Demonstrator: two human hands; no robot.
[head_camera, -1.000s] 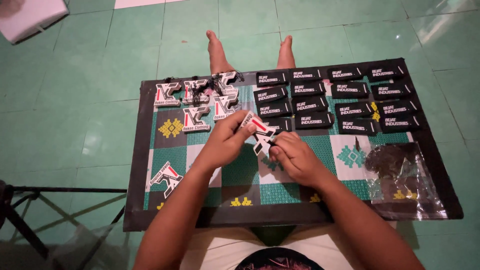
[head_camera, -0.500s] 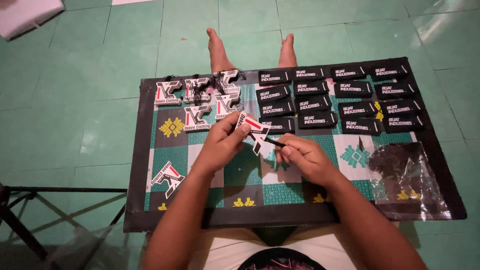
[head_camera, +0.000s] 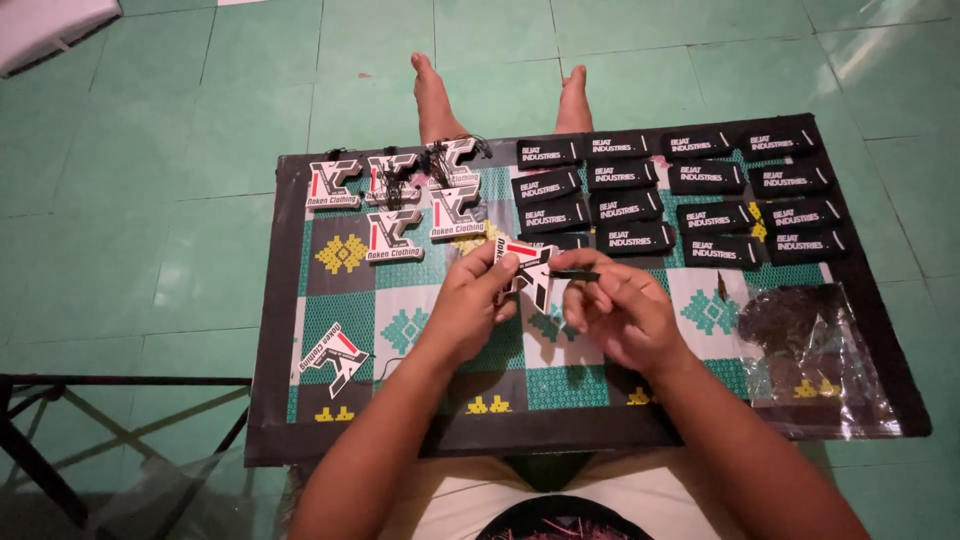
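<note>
nearest, over the patterned board (head_camera: 300, 400), the left hand (head_camera: 470, 305) pinches a letter-shaped tag (head_camera: 525, 265) while the right hand (head_camera: 615, 315) grips a thin black string (head_camera: 578, 275). beyond them on the board lie rows of black tags (head_camera: 680, 200).

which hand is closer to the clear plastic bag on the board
Right. The right hand is just left of the clear plastic bag, pinching a black string. The left hand is farther left, holding a shaped tag.
</note>
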